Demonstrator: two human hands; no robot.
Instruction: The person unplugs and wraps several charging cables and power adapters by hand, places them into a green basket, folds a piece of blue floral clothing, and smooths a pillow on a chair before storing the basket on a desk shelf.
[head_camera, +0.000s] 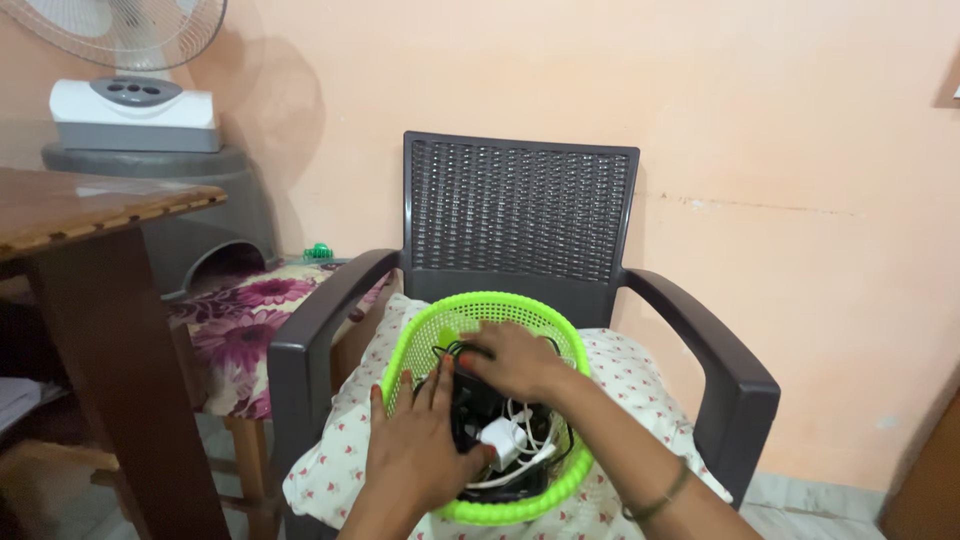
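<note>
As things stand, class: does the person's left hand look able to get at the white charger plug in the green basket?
Probably yes. The left hand is already inside the green basket, its thumb right beside the white charger plug. Nothing lies over the plug; the right hand rests further back.

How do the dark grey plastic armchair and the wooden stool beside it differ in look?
The dark grey plastic armchair has a tall woven-pattern back and curved armrests; the wooden stool beside it shows neither. The armchair carries a white cushion with small red flowers and a green plastic basket, where both hands, left hand and right hand, reach among cables. The stool carries a cover with large purple flowers. Both are padded seats against the peach wall.
</note>
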